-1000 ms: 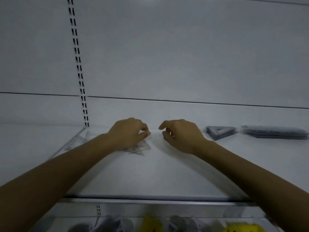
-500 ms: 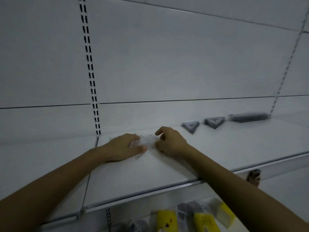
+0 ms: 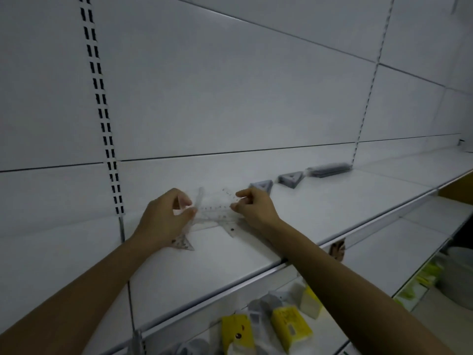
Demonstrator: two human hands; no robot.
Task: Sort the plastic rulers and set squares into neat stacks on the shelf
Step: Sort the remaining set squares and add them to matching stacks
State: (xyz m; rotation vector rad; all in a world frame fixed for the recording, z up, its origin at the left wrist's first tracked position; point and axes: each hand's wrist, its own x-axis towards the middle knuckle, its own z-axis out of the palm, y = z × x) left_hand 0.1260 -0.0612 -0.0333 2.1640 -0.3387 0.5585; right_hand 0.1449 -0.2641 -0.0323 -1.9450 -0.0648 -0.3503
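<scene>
A loose bundle of clear plastic set squares (image 3: 214,210) is raised just above the white shelf (image 3: 320,208) between my hands. My left hand (image 3: 163,221) pinches the bundle's left end with thumb and fingers. My right hand (image 3: 252,207) pinches its right edge. One clear corner (image 3: 183,244) sticks out below my left wrist, another (image 3: 231,229) hangs under the middle. Further right on the shelf stand two grey stacks of set squares (image 3: 261,187) (image 3: 291,178) and a long grey stack of rulers (image 3: 329,169).
A slotted upright (image 3: 102,108) runs down the back panel left of my hands. Yellow and grey packets (image 3: 289,326) lie on the lower shelf. A white bin (image 3: 458,275) stands at the lower right.
Both hands have lifted the clear set squares off the shelf and spread them apart. The view has swung right, showing more of the shelf and lower packets.
</scene>
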